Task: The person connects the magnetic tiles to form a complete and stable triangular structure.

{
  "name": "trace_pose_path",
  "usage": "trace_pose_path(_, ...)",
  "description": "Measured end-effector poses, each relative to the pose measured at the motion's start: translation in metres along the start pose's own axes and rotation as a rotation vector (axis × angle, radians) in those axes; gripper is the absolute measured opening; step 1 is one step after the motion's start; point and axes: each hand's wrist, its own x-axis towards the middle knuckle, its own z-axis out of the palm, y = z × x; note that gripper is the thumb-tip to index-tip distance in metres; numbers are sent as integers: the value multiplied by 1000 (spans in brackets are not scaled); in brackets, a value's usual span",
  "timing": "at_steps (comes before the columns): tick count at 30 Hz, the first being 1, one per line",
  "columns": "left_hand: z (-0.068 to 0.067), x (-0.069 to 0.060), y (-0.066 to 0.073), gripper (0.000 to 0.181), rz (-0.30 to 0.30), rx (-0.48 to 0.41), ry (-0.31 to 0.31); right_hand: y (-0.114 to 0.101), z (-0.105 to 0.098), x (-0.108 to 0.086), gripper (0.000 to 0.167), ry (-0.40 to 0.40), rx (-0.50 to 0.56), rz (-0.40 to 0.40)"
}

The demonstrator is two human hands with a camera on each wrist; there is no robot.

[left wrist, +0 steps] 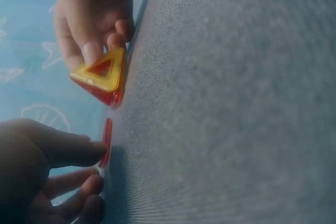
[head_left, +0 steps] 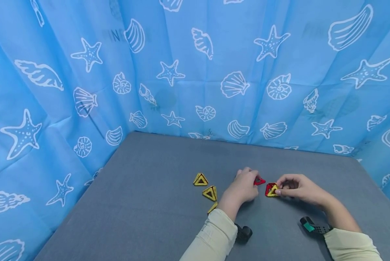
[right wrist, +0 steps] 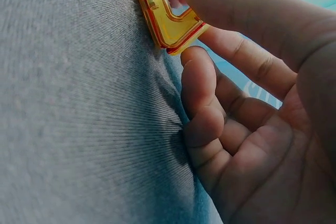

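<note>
My right hand (head_left: 300,188) pinches a small group of joined magnetic triangle tiles. Its front is a yellow triangle tile (right wrist: 181,32), and red tile edges (left wrist: 94,90) show behind and beside it. The group is tilted up and stands on or just over the cloth. To its left, the thumb and fingers of my left hand (head_left: 245,185) pinch a single red triangle tile (head_left: 260,181). In the left wrist view this red tile (left wrist: 106,142) appears edge-on near the cloth, a small gap away from the group. Part of it is hidden by the left hand.
Left of my left forearm lie yellow triangle tiles: one at the back (head_left: 200,179), a second (head_left: 210,193) nearer, and a third (head_left: 212,207) partly hidden by the sleeve. Grey cloth (head_left: 142,203) covers the table. Blue shell-print curtains (head_left: 188,94) hang behind and at the sides.
</note>
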Motion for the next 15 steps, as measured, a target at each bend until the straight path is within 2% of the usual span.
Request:
trace_pose_path(3,0,-1,0,44,12,20,2,0,1,0,24,12,-8,-6)
trace_pose_path(5,-1,-2,0,49,18,27,2,-1,2,0,23,17,-12,-17)
trace_pose_path(15,1,-3,0,40,15,31,-8,2,3,0,23,13,-4,-24)
